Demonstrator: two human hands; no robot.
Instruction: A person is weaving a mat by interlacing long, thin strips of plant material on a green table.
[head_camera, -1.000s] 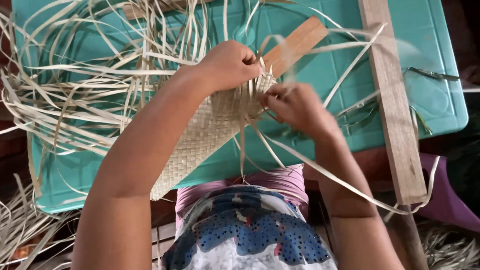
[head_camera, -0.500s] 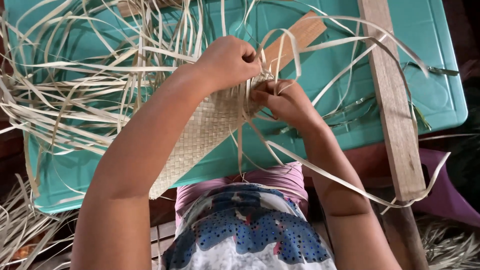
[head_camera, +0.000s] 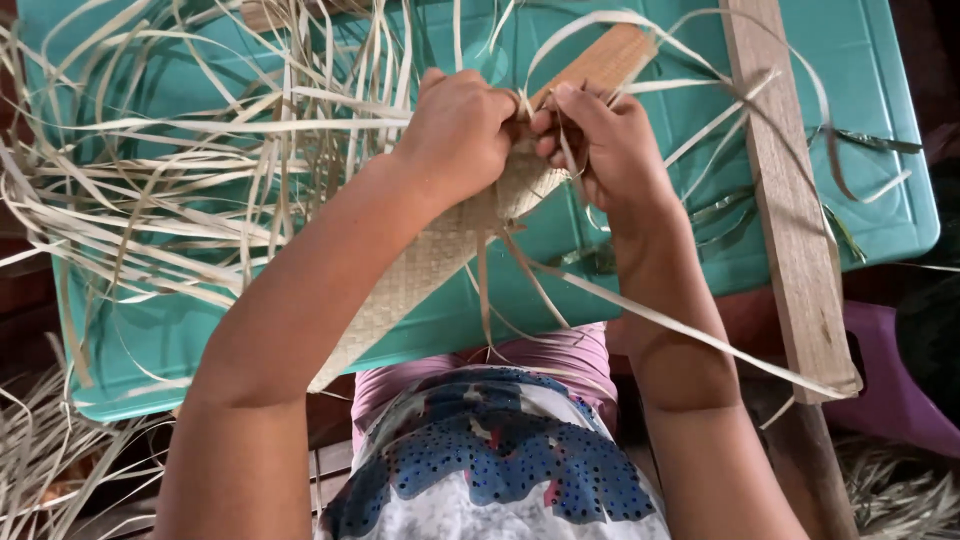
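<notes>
Over the turquoise plastic table (head_camera: 880, 215) my hands have come closer since a second ago: left hand (head_camera: 458, 132) clamps the pale woven straw mat (head_camera: 420, 265), right hand (head_camera: 600, 140) pinches a loose strip (head_camera: 690, 330) at its edge.

You get soft, even light from above on the teal worktop (head_camera: 870, 120), with little glare and only faint shadows beneath your forearms. Loose strips (head_camera: 150, 190) beside your grip look slightly motion-blurred, and the corners fall dark.
</notes>
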